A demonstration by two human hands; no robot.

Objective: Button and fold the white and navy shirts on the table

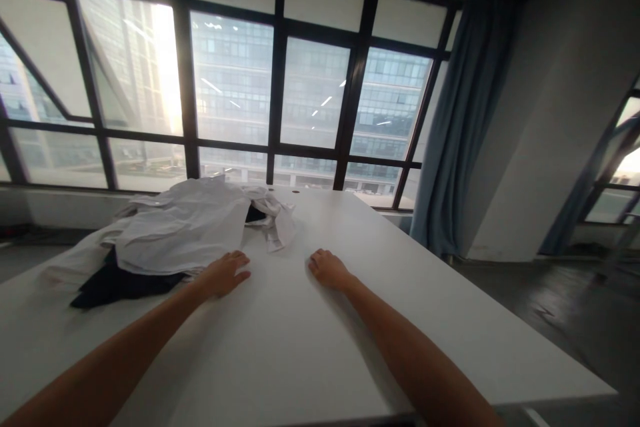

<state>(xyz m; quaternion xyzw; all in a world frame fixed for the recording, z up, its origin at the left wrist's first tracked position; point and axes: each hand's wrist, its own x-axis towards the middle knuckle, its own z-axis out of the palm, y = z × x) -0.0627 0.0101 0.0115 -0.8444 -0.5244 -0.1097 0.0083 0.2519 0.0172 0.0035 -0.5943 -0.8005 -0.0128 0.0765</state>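
Observation:
Both my arms stretch forward over a white table (310, 347). My left hand (225, 272) rests palm down on the tabletop, fingers spread, right beside the near edge of a heap of white garments (185, 227). A dark garment (117, 283) lies under that heap at its left. My right hand (327, 268) also lies flat on the bare tabletop, a little to the right of the heap, fingers loosely curled. Neither hand holds anything.
The table's right edge (500, 307) drops to a dark floor (575, 320). A wall of large windows (235, 87) stands behind the table, with a blue curtain (460, 127) and a white pillar (540, 120) to the right.

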